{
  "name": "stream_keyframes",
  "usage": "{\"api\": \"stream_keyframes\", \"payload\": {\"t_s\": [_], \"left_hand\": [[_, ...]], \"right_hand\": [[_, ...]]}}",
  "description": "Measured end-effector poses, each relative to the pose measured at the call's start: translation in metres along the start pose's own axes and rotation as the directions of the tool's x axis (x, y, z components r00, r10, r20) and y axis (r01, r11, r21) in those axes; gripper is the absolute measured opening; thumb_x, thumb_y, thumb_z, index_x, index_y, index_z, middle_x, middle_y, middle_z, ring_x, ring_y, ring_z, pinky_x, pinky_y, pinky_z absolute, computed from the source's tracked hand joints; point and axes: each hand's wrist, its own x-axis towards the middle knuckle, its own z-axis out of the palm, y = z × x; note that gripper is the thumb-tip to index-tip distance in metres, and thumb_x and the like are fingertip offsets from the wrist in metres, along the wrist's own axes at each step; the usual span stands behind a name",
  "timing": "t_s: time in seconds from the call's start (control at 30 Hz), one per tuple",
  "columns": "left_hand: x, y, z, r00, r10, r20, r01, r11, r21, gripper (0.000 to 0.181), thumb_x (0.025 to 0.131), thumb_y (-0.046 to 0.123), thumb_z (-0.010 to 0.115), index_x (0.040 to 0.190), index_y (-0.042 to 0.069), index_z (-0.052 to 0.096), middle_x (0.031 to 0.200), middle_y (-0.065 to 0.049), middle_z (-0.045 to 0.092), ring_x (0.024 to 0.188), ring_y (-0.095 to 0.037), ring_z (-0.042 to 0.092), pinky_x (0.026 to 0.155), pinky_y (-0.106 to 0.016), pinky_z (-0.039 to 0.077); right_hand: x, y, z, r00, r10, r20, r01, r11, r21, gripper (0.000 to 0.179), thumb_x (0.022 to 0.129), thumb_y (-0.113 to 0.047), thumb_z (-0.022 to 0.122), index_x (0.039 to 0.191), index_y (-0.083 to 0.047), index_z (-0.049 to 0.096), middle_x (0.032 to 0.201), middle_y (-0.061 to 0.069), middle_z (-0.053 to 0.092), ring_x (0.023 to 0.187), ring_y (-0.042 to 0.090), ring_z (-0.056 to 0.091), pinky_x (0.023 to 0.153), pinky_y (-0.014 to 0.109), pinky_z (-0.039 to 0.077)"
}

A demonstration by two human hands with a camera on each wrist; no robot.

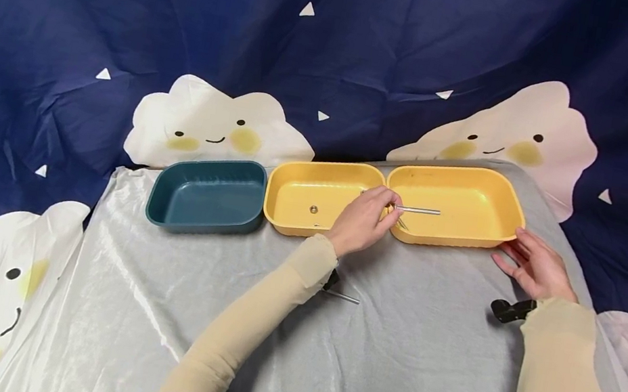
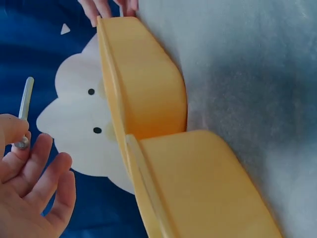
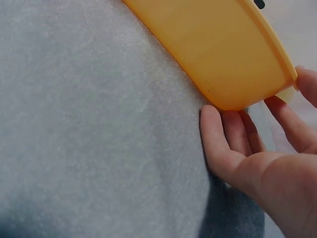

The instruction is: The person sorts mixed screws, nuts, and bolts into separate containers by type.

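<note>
My left hand (image 1: 366, 218) pinches a thin silver bolt (image 1: 419, 210) between thumb and fingers, above where the two yellow bins meet. In the left wrist view the bolt (image 2: 26, 101) points up, with its thicker end at the fingertips. The other fingers are loosely bent. My right hand (image 1: 540, 266) touches the front right corner of the right yellow bin (image 1: 469, 243), with relaxed fingers against its outer wall and rim. Another thin metal piece (image 1: 403, 224) lies in that bin beneath the left hand; its kind is unclear.
To the left stand the middle yellow bin (image 1: 298, 176), holding a small nut (image 1: 314, 210), and a dark teal bin (image 1: 204, 228). Grey cloth (image 1: 385, 372) covers the table. A silver rod (image 1: 344, 297) shows beside the left forearm. A blue curtain (image 1: 360, 59) hangs behind.
</note>
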Motion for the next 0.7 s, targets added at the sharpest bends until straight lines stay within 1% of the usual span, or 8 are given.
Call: {"api": "stream_keyframes", "payload": {"t_s": [0.17,0.3,0.4,0.53,0.7], "left_hand": [[0.003,0.004,0.009,1.000,-0.018,-0.001,0.018,0.997,0.075,0.022,0.102,0.028,0.047,0.106,0.012,0.061,0.102,-0.001,0.061,0.094,-0.014,0.053,0.090,-0.027,0.043],[0.005,0.005,0.018,0.999,-0.032,-0.020,0.034,0.992,0.119,0.022,0.102,0.028,0.046,0.105,0.013,0.062,0.104,0.001,0.062,0.099,-0.014,0.056,0.091,-0.027,0.044],[0.005,0.005,0.025,0.998,-0.044,-0.034,0.048,0.989,0.141,0.021,0.102,0.028,0.047,0.104,0.013,0.063,0.105,0.001,0.062,0.102,-0.014,0.057,0.089,-0.027,0.046],[0.006,0.005,0.031,0.997,-0.068,-0.026,0.071,0.983,0.169,0.021,0.102,0.028,0.048,0.104,0.015,0.063,0.105,0.002,0.062,0.101,-0.014,0.057,0.085,-0.028,0.048],[0.007,0.006,0.038,0.996,-0.093,-0.017,0.095,0.973,0.211,0.021,0.102,0.029,0.047,0.105,0.016,0.063,0.106,0.002,0.062,0.102,-0.014,0.058,0.083,-0.029,0.048]], "right_hand": [[0.000,0.000,0.001,1.000,-0.002,-0.001,0.002,1.000,0.012,0.018,0.097,-0.016,0.057,0.113,-0.017,0.065,0.103,-0.001,0.071,0.097,0.015,0.067,0.074,0.045,0.057],[-0.001,0.000,0.001,1.000,0.003,-0.004,-0.003,1.000,0.006,0.018,0.097,-0.016,0.058,0.114,-0.017,0.064,0.103,-0.001,0.071,0.098,0.014,0.067,0.075,0.044,0.057],[-0.002,0.000,0.001,1.000,0.007,-0.001,-0.007,1.000,0.001,0.019,0.097,-0.017,0.058,0.115,-0.018,0.063,0.104,-0.002,0.071,0.098,0.014,0.066,0.076,0.044,0.057],[-0.002,0.000,0.001,1.000,0.009,-0.007,-0.009,1.000,-0.009,0.018,0.096,-0.017,0.059,0.114,-0.019,0.064,0.103,-0.003,0.071,0.098,0.013,0.066,0.077,0.043,0.057],[-0.002,0.000,0.001,1.000,0.003,-0.016,-0.003,1.000,-0.005,0.017,0.095,-0.017,0.060,0.112,-0.018,0.065,0.102,-0.002,0.071,0.097,0.013,0.067,0.075,0.044,0.057]]}}
